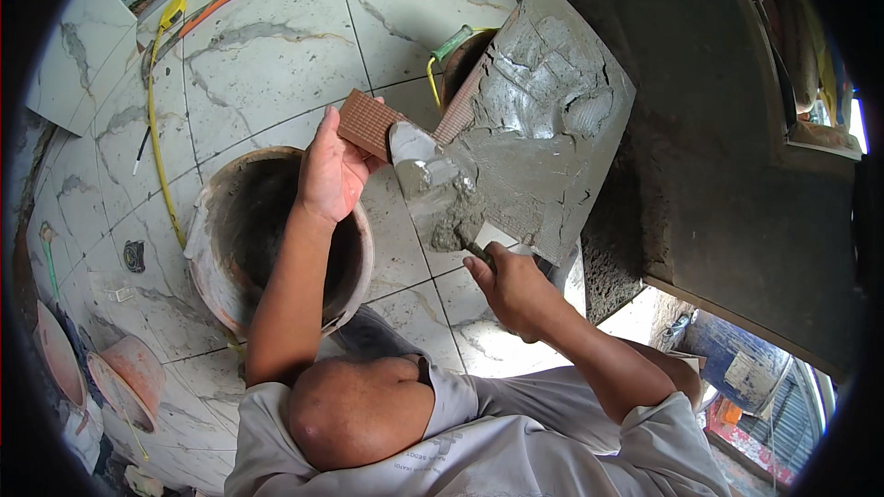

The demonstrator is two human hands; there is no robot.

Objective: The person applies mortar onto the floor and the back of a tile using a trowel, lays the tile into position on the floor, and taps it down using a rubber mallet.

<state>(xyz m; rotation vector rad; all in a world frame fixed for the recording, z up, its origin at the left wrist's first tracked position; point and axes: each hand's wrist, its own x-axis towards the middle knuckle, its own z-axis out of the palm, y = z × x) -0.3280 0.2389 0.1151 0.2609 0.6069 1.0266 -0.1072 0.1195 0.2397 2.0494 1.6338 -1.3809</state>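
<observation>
My left hand [333, 179] grips a small reddish-brown piece of tile [365, 125], its gridded back facing up. In my right hand [517, 292] is a trowel [414, 142], held by its mortar-caked handle. The blade points up and left, its tip against or just over the tile piece's right edge; I cannot tell if they touch. Wet grey mortar clings to the trowel. Beyond my right hand lies a large tile [468, 108], gridded side up and tilted, most of it coated in thick grey mortar [552, 82].
Under my left forearm stands a large bucket [366, 253] with a dirty inside. A smaller bucket [455, 73] with a green grip is partly hidden by the large tile. An orange-handled tool [216, 7] and a yellow tape measure [172, 12] lie on the marbled floor tiles. A dark wall rises at right.
</observation>
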